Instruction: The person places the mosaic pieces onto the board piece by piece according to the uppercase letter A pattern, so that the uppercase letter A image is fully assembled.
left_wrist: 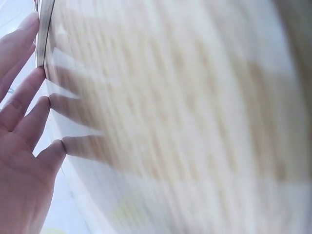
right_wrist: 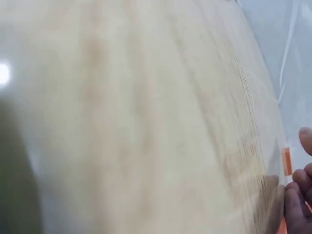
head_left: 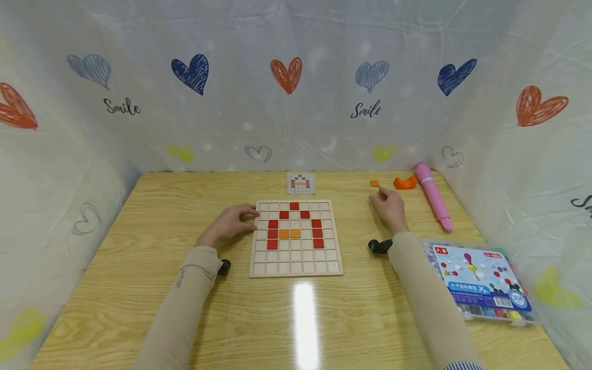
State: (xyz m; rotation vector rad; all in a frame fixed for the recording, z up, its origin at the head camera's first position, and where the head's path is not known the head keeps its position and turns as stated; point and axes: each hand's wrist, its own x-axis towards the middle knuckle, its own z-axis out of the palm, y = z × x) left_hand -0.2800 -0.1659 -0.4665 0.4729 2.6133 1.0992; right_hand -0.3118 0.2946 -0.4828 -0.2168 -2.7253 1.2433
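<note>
A square wooden grid board [head_left: 302,267] lies on the table, holding several red tiles [head_left: 294,206] and two orange tiles [head_left: 290,234]. At its left edge rests my left hand [head_left: 229,222], fingertips touching the rim; the left wrist view shows the fingers [left_wrist: 30,122] extended on the tabletop beside it. My right hand [head_left: 389,208] is right of the board, just short of a loose orange tile [head_left: 375,183]. In the right wrist view, thumb and fingers stand apart near the orange tile [right_wrist: 286,161], and nothing shows between them.
Behind the board lies a small printed pattern card [head_left: 300,183]. An orange curved piece [head_left: 405,183] and a pink pen-shaped object [head_left: 433,198] lie at the back right. A plastic box with a molecule-model label [head_left: 481,280] sits beside the right forearm.
</note>
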